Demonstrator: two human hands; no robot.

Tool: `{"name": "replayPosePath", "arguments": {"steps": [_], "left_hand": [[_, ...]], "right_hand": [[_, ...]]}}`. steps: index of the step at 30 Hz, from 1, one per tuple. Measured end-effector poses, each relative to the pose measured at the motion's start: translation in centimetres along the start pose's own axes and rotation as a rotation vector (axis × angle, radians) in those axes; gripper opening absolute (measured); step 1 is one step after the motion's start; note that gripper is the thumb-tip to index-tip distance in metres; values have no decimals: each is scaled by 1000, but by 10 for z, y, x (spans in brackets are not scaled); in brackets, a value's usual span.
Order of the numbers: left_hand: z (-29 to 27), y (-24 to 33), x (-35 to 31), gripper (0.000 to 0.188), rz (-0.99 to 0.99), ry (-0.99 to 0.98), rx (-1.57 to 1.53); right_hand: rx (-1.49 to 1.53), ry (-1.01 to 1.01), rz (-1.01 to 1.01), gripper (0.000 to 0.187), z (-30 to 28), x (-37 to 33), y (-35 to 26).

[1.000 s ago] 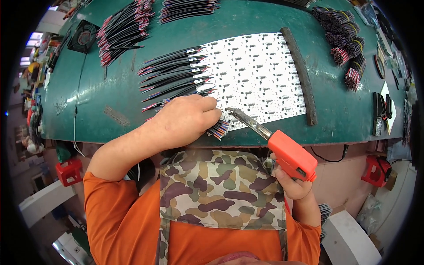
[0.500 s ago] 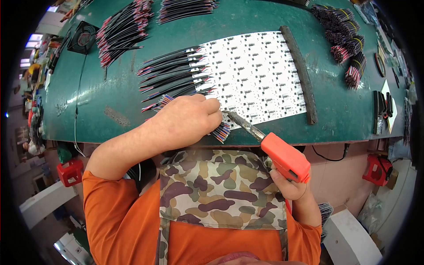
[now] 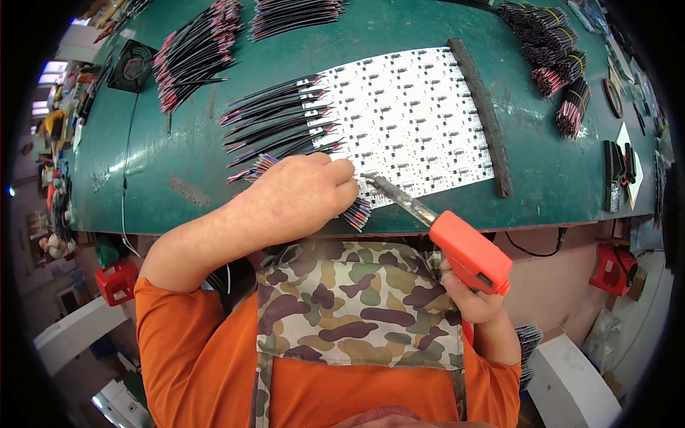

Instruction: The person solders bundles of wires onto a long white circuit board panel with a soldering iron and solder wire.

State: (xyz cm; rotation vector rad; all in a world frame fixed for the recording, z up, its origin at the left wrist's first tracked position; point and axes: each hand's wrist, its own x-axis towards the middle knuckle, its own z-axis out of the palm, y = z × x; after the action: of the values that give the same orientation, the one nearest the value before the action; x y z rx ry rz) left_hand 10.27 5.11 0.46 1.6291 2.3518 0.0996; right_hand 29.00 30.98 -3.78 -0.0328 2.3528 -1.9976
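My left hand (image 3: 303, 189) is closed over a bundle of thin coloured wires (image 3: 355, 215) at the lower left corner of a white circuit-board sheet (image 3: 407, 121). Its fingertips are hidden beneath the hand. My right hand (image 3: 472, 296) grips the red handle of a soldering iron (image 3: 471, 253), whose dark metal tip points left over the sheet's lower edge, just right of my left fingers. Small dark components cover the sheet in rows. Black wires (image 3: 275, 114) with red ends lie in rows along its left edge.
A dark bar (image 3: 485, 121) lies along the sheet's right edge. Wire piles (image 3: 196, 53) sit at the back left, and tied wire bundles (image 3: 553, 43) at the back right. A small black fan (image 3: 133, 65) stands far left. Black-handled tools (image 3: 621, 175) lie at the right on the green table (image 3: 171, 150).
The soldering iron in my right hand has drawn back slightly to the right, its tip moving away from my left fingers. My left hand stays almost still.
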Motion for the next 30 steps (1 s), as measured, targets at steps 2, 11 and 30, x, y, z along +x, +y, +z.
{"name": "replayPosePath", "arguments": {"steps": [2,11,30], "left_hand": [[-2,1,1,17,-3,-11,-1],[-20,-16,-9,35,-68,306,-339],[-13,-4,-25,29,-98,450,-215]], "right_hand": [[103,42,59,42,-1,0,-3],[98,96,23,38,-3,-3,5],[44,84,-151,37,-6,-18,4]]}}
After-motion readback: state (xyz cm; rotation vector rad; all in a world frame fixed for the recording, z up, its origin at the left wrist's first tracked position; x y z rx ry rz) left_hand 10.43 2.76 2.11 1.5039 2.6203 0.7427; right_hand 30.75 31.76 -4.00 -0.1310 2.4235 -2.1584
